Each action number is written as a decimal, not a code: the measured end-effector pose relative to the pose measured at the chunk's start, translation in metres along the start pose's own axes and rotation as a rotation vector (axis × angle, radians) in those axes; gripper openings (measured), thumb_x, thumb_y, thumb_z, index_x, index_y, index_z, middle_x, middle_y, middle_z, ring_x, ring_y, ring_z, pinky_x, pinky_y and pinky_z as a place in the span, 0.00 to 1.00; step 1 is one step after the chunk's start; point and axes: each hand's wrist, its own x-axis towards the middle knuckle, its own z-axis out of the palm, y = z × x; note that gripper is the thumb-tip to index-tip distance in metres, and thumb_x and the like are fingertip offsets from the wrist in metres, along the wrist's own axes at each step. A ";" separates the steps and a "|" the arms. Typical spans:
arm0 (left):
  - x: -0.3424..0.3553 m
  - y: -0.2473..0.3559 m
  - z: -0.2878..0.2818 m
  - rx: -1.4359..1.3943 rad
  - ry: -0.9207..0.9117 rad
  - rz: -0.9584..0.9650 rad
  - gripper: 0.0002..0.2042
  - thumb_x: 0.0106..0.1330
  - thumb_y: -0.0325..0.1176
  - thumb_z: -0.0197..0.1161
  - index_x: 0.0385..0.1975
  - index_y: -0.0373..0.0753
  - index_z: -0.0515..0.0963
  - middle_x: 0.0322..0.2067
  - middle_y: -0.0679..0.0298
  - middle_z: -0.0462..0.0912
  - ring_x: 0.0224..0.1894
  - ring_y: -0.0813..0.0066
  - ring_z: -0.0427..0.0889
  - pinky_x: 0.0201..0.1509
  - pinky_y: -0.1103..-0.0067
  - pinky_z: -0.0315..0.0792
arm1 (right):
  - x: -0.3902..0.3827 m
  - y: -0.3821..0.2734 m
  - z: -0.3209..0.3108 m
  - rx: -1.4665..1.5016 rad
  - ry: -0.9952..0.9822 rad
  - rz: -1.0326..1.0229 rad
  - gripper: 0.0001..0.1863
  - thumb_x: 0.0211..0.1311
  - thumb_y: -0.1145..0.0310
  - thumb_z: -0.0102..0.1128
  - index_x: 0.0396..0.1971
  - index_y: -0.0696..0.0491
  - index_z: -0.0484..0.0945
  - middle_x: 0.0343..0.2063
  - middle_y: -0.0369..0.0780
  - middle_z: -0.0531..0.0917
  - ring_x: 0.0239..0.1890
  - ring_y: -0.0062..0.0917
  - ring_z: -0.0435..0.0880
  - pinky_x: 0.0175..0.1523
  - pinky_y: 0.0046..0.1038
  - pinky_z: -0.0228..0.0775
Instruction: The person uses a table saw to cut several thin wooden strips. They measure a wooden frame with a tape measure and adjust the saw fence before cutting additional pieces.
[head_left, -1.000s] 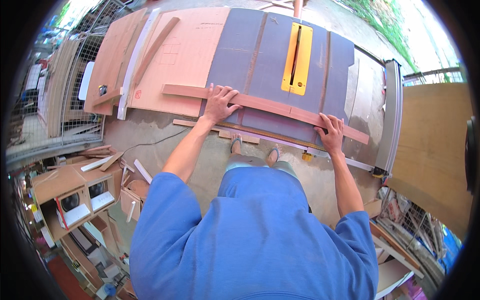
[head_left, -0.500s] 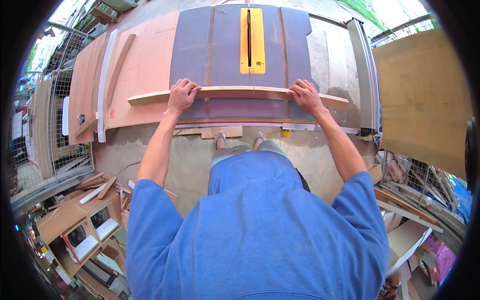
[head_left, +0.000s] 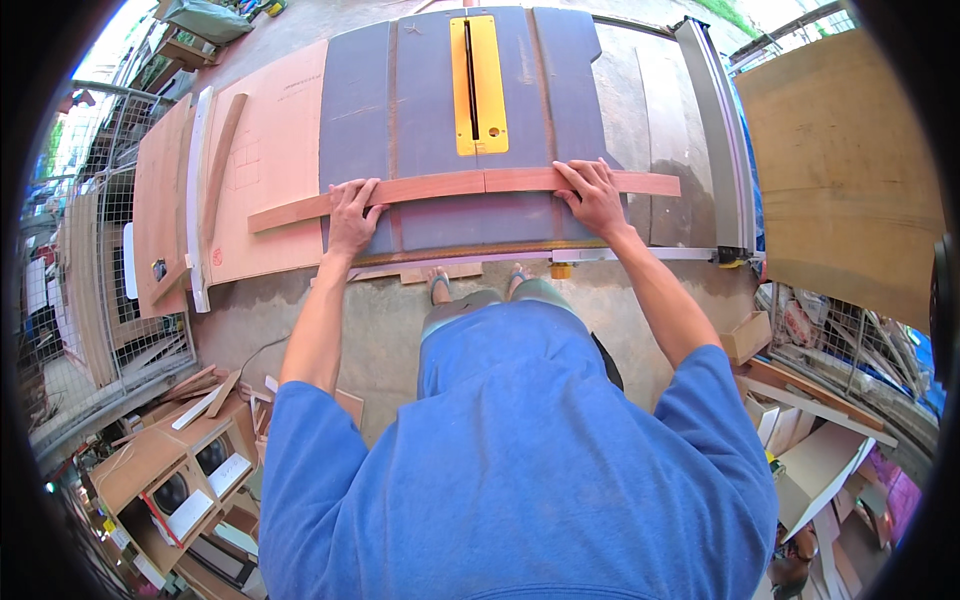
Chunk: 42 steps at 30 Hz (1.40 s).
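A long reddish wooden strip [head_left: 430, 187] lies crosswise, broad face up, over the near part of the dark table saw top [head_left: 350, 110]. A thin dark line crosses it near the middle; whether that is a mark or a joint between two pieces, I cannot tell. My left hand [head_left: 352, 215] grips its left part, fingers over the top and thumb by the near edge. Farther right, my right hand [head_left: 595, 195] holds it the same way. Both ends stick out past my hands. Beyond the strip is the yellow insert plate [head_left: 462, 100] with its dark slot.
A pinkish plywood sheet [head_left: 285, 150] adjoins the saw top on the left, bearing a loose wooden strip [head_left: 222, 160]. A grey metal rail [head_left: 712, 130] stands at the right, beside a large brown board [head_left: 840, 170]. Wooden boxes [head_left: 150, 470] and offcuts crowd the lower left.
The strip has rolled from its pale narrow edge facing up to its reddish broad face facing up. My fingers have shifted around it. The whole view has moved slightly.
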 end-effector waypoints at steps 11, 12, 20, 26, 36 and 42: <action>0.028 -0.012 0.007 -0.018 0.015 -0.008 0.28 0.65 0.52 0.73 0.62 0.45 0.82 0.55 0.66 0.79 0.63 0.59 0.74 0.79 0.43 0.51 | 0.029 -0.007 0.001 -0.094 0.010 0.055 0.27 0.63 0.50 0.71 0.61 0.42 0.83 0.54 0.32 0.83 0.60 0.31 0.77 0.73 0.44 0.59; 0.032 -0.013 0.007 -0.024 0.022 -0.008 0.28 0.65 0.52 0.73 0.62 0.45 0.82 0.55 0.66 0.79 0.63 0.59 0.74 0.79 0.44 0.51 | 0.034 -0.005 0.002 -0.073 0.018 0.053 0.27 0.63 0.50 0.71 0.60 0.42 0.83 0.54 0.32 0.83 0.60 0.31 0.77 0.72 0.44 0.59; 0.059 -0.021 0.007 0.016 0.057 0.054 0.28 0.65 0.49 0.74 0.61 0.41 0.83 0.54 0.64 0.80 0.59 0.60 0.74 0.71 0.59 0.60 | 0.054 0.003 0.013 -0.043 0.061 0.056 0.26 0.64 0.51 0.70 0.60 0.45 0.82 0.53 0.33 0.84 0.60 0.33 0.78 0.70 0.42 0.62; 0.075 -0.028 0.013 0.024 0.067 0.018 0.28 0.65 0.52 0.74 0.61 0.44 0.83 0.55 0.66 0.80 0.60 0.60 0.73 0.73 0.56 0.58 | 0.076 0.012 0.016 -0.057 0.063 0.057 0.26 0.64 0.51 0.69 0.60 0.45 0.82 0.53 0.33 0.83 0.60 0.34 0.78 0.70 0.43 0.62; 0.097 -0.040 0.012 0.021 0.093 0.037 0.27 0.64 0.52 0.74 0.60 0.44 0.84 0.53 0.68 0.81 0.59 0.62 0.73 0.71 0.60 0.59 | 0.094 0.024 0.027 -0.062 0.049 0.062 0.26 0.66 0.49 0.68 0.61 0.43 0.82 0.54 0.32 0.82 0.60 0.33 0.77 0.70 0.44 0.62; 0.101 -0.040 0.012 0.034 0.092 0.031 0.27 0.65 0.53 0.74 0.59 0.44 0.84 0.53 0.68 0.81 0.59 0.62 0.73 0.70 0.61 0.60 | 0.098 0.028 0.027 -0.061 0.062 0.057 0.26 0.66 0.48 0.68 0.60 0.43 0.82 0.53 0.31 0.83 0.59 0.33 0.77 0.70 0.44 0.62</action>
